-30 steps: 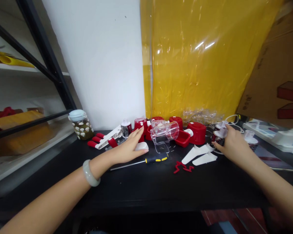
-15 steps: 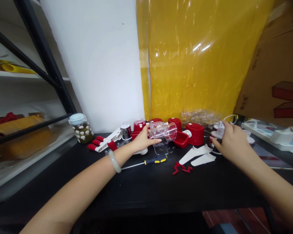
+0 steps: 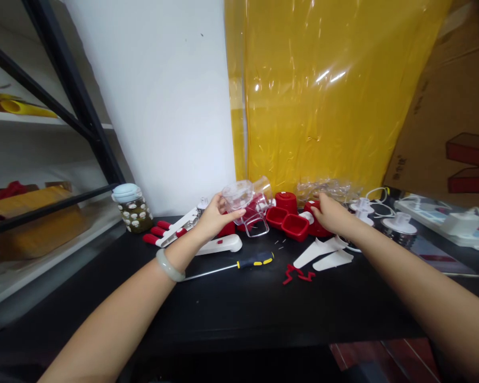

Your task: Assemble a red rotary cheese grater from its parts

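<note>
My left hand (image 3: 219,217) is closed around a clear plastic housing (image 3: 239,196) with a round tube and a square, frame-like end, held above the table. My right hand (image 3: 332,214) has its thumb and fingers around the upper right of a red plastic base (image 3: 314,225), which still stands on the table; some of the fingers are hidden. Beside that base are two red trays (image 3: 295,227) and another red base (image 3: 286,201). Below my left hand lies a white handle piece (image 3: 223,244). A screwdriver (image 3: 255,260) rests in front of it.
White flat parts (image 3: 318,251) and small red pieces (image 3: 293,273) lie at centre right. Metal drums with white tops (image 3: 399,224) stand farther right, near a power strip (image 3: 459,221). A lidded jar (image 3: 131,208) and red-tipped white handles (image 3: 171,232) are at left.
My right hand has moved left from the metal drums to the red base. My left hand has shifted left and up with the clear housing, uncovering the white handle piece.
</note>
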`<state>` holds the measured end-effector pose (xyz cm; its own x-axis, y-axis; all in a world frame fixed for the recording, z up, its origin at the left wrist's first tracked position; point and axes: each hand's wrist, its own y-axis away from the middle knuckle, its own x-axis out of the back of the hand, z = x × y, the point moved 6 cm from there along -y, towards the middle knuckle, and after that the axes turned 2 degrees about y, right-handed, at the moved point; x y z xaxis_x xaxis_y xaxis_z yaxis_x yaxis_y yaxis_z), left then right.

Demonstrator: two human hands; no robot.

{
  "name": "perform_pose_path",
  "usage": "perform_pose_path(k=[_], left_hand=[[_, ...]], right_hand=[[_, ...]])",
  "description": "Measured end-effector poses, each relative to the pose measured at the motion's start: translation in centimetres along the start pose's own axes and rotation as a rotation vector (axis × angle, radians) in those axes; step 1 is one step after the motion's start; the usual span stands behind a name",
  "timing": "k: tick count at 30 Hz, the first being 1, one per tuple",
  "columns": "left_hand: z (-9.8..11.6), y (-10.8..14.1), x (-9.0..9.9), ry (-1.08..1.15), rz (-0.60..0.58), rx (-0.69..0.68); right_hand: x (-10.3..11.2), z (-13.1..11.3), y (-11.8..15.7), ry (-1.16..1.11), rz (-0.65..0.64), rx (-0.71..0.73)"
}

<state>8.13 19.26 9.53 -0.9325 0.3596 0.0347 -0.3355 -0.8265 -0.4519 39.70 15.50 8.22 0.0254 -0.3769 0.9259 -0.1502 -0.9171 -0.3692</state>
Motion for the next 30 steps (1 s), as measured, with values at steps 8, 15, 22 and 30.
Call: perform_pose_path(k=[8,15,22,30], left_hand=[[-0.1,0.3,2.0,0.243,0.241,0.132],[0.0,0.3,2.0,0.249,0.248,0.143],[0.0,0.4,2.0,0.247,0.243,0.162],[-0.1,0.4,2.1,0.228,0.242,0.158]], right_hand=[[-2.1,1.0,-3.7,0.148,-0.105,-0.091],[-2.4,2.0,-4.4,0.097,-0.176,-0.144],[-2.4,2.8,-4.7,0.000,-0.163,-0.117],[-0.8,3.1,-4.6,-0.065,-0.157,-0.116]])
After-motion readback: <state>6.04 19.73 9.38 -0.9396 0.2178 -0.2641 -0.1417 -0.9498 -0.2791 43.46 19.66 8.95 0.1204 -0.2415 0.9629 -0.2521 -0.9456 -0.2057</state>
